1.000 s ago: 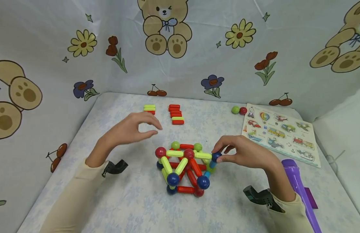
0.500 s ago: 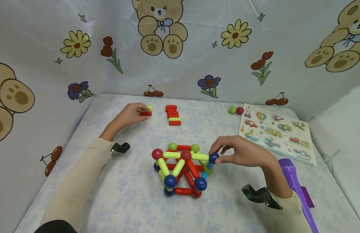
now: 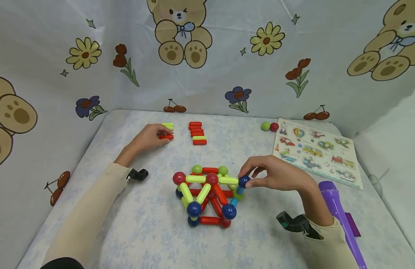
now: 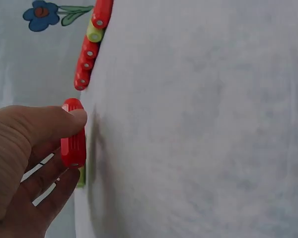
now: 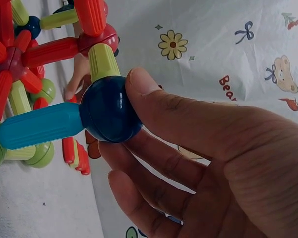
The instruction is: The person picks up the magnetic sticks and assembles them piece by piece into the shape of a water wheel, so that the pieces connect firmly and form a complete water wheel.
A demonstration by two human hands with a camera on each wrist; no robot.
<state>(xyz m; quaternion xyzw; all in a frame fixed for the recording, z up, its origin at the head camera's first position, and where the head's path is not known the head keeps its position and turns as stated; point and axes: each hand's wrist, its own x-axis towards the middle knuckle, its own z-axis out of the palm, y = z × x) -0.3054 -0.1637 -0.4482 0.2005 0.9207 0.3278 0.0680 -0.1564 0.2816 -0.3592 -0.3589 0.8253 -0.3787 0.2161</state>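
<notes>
My left hand [image 3: 148,139] pinches a red rod [image 4: 73,134] between thumb and fingers at the back left of the table. Beside it lie yellow-green rods [image 3: 168,126], partly behind the hand. At the table's middle stands a framework [image 3: 210,220] of coloured balls joined by red, yellow-green and blue rods. My right hand [image 3: 276,173] grips a dark blue ball [image 5: 109,110] at the framework's upper right corner, thumb on one side and fingers on the other. A yellow-green rod [image 5: 104,62] and a blue rod [image 5: 42,125] meet at that ball.
Several red rods and a yellow-green one form a row [image 3: 196,131] at the back. A green ball [image 3: 265,126] and a red ball [image 3: 274,127] sit beside a picture board [image 3: 315,153]. A purple microphone-shaped toy [image 3: 340,216] lies at the right, over a purple flat piece [image 3: 353,225].
My left hand has reached back and left from above the framework to the small group of rods, and drawn a red rod slightly toward me. The right hand keeps its hold on the ball.
</notes>
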